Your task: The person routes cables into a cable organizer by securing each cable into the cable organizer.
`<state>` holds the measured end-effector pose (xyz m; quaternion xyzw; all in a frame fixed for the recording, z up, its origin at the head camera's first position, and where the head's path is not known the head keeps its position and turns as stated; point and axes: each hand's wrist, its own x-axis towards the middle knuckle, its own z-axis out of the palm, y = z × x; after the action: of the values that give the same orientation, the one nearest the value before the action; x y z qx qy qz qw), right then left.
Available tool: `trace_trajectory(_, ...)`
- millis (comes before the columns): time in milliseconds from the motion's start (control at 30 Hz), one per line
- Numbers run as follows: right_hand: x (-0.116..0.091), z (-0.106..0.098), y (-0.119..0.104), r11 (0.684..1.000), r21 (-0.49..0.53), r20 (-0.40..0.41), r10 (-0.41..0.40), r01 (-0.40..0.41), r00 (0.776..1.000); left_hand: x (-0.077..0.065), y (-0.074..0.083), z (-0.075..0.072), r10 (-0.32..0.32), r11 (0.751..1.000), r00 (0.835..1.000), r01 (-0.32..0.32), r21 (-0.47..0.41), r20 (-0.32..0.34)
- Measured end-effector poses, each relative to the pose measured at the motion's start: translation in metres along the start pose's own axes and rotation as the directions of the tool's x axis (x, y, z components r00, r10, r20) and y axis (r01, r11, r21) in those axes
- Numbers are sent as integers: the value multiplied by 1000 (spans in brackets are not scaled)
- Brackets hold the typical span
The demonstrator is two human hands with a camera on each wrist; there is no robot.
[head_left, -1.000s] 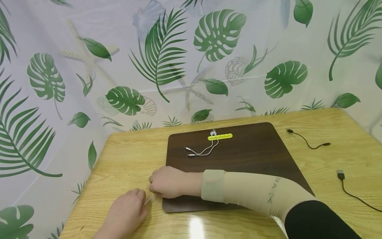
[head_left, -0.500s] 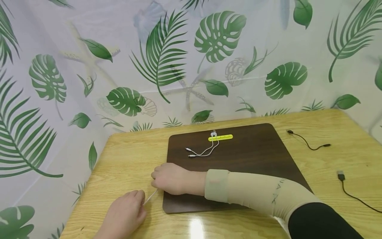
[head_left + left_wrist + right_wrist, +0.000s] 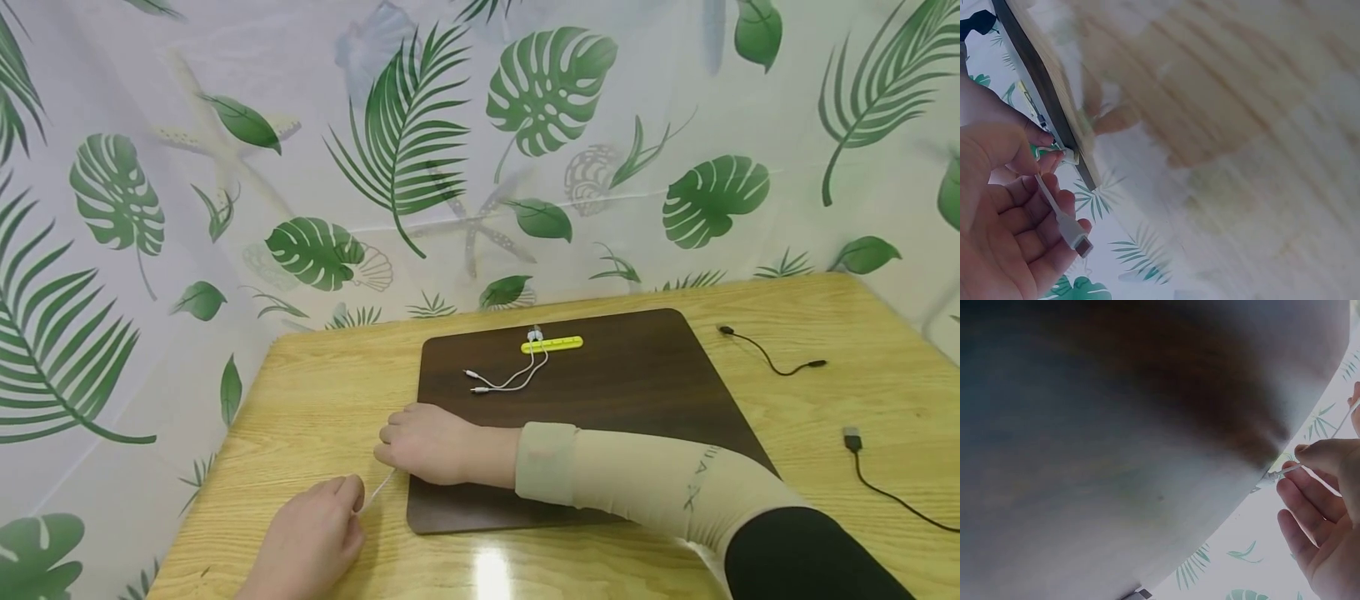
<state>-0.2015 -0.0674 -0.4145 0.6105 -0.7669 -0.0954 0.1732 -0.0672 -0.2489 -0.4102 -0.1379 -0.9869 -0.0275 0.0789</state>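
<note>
A thin white USB cable runs between my two hands at the left edge of the dark brown board. My left hand pinches it over the bare wood, thumb against the index finger. In the left wrist view a white plug with a metal tip hangs below that pinch, in front of the curled fingers. My right hand, over the board's left edge, pinches the cable too. A white connector juts past its fingertips in the right wrist view; its far end is blurred.
Near the board's back edge lies a yellow cable-clip strip holding two white cables, their loose ends pointing left. To the right, a short black cable and a black USB cable lie on the wooden table. A leaf-print cloth hangs behind.
My right hand has shifted slightly away toward the back of the table, and more of the cable shows between the hands. The left hand has barely moved.
</note>
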Motion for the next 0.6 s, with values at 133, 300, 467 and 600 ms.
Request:
trace_trajectory(133, -1, 0, 0, 1000, 24, -5, 20, -19, 1000, 1, 1, 0, 9, 1000, 1000, -9, -8, -2)
trace_trajectory(300, -4, -2, 1, 999, 39, -22, 34, -34, 999, 3, 2, -1, 22, 1000, 999, -22, -1, -26)
trace_trajectory(467, -7, -2, 4, 999, 18, -60, 31, -30, 998, 4, 3, -1, 45, 999, 996, -44, 11, -74)
trace_trajectory(600, -9, -1, 7, 1000, 5, -89, 21, -21, 996, 5, 2, 0, 84, 996, 987, -81, 26, -135)
